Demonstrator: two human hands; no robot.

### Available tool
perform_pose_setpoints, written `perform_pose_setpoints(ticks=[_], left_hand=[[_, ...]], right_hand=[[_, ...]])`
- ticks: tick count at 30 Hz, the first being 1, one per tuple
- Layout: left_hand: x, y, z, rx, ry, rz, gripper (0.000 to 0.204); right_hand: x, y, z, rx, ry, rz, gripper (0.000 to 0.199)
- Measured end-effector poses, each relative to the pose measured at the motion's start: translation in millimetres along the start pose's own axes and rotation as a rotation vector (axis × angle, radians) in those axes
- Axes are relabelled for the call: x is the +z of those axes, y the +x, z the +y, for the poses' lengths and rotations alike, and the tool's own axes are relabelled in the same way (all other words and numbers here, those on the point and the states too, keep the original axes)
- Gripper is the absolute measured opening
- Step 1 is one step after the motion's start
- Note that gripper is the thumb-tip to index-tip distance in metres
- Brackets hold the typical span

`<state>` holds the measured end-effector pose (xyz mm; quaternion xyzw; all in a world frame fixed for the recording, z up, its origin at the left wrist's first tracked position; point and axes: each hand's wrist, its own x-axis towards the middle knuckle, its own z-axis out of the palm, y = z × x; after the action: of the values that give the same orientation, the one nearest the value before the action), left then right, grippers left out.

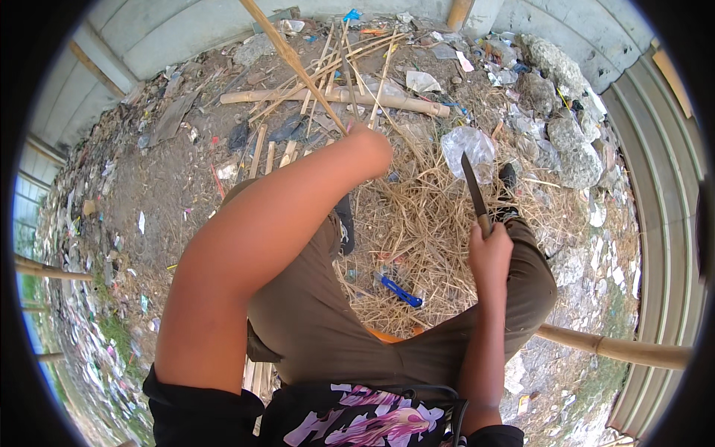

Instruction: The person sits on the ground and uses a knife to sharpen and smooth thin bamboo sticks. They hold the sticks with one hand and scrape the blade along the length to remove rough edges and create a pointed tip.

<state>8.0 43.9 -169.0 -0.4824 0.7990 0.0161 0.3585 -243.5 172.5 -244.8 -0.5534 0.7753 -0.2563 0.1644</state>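
Note:
My right hand (490, 252) is closed around the handle of a knife (474, 185) above my right leg. Its dark blade points up and away from me. My left arm reaches across to the middle, with my left hand (368, 149) closed on a long bamboo strip (287, 54) that slants off to the far left. Most of the left fingers are hidden behind the hand. Below, between my legs, a blue box cutter (400, 290) lies on a heap of bamboo shavings (417, 238).
Several thin bamboo strips (384, 74) rest across a thick bamboo pole (410, 102) ahead. A clear plastic bag (468, 151) lies beyond the knife tip. Broken concrete lumps (573, 153) and litter sit at the right, by a corrugated sheet (655, 208). Another bamboo pole (625, 350) runs behind my right knee.

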Motion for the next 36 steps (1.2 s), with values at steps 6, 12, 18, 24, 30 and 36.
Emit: perform_pose_setpoints(ticks=[6, 12, 18, 24, 30, 36], left_hand=[[3, 20, 11, 0.055, 0.084, 0.040, 0.027], [20, 67, 19, 0.050, 0.227, 0.013, 0.024], [-10, 29, 28, 0.089, 0.472, 0.358, 0.020], [-65, -70, -5, 0.192, 0.201, 1.780, 0.035], [-44, -114, -93, -0.906, -0.800, 2.033, 0.094], [-14, -89, -137, -1.065, -1.796, 1.858, 0.075]], right_hand=[[70, -56, -20, -0.081, 0.263, -0.172, 0.030], [135, -63, 14, -0.080, 0.078, -0.361, 0.028], [144, -60, 24, -0.091, -0.071, -0.394, 0.026], [143, -57, 16, -0.052, -0.054, -0.439, 0.032], [148, -58, 25, -0.084, -0.041, -0.421, 0.029], [150, -53, 29, -0.050, -0.081, -0.414, 0.028]])
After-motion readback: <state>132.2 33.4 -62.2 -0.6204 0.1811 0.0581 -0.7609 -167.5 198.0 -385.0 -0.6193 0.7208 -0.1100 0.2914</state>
